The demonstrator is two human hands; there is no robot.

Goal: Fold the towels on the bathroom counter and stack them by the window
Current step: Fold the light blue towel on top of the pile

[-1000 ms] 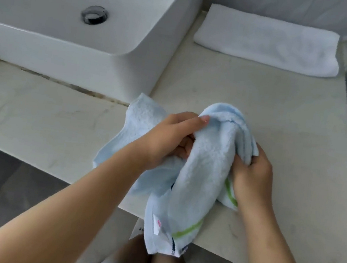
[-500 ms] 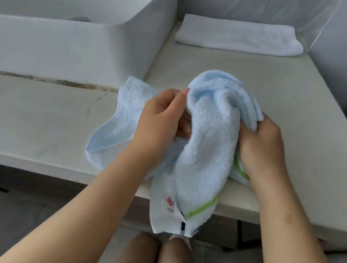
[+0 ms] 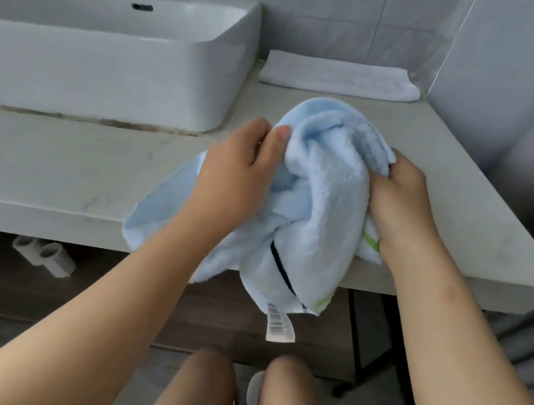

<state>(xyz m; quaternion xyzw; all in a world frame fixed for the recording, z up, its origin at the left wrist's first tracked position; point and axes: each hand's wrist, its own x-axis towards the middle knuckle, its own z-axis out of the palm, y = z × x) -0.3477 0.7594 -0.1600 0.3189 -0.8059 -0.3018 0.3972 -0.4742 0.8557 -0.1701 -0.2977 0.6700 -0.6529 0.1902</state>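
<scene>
Blue towel (image 3: 318, 208) is bunched in a loose wad over the front edge of the counter (image 3: 61, 170), right of the sink (image 3: 108, 58). One flap lies on the stone to the left, and the striped end with its label (image 3: 279, 325) hangs below the edge. The left hand (image 3: 231, 177) has its fingers curled into the cloth at the top of the wad. The right hand (image 3: 400, 198) grips a fistful at the right side, fingers buried in the pile. A white towel (image 3: 338, 78) lies folded at the back right corner.

The step in hand looks like sorting the wad out before any fold can be made. To do it well, each hand should probably work along a hem until it reaches a corner of the same short edge. Pinch those two corners and lift so that the cloth hangs flat. Then lay it on the bare stone clear of the sink, match the edges and turn the label inward. The hanging end may drag the cloth off the front edge if both grips slacken together
</scene>
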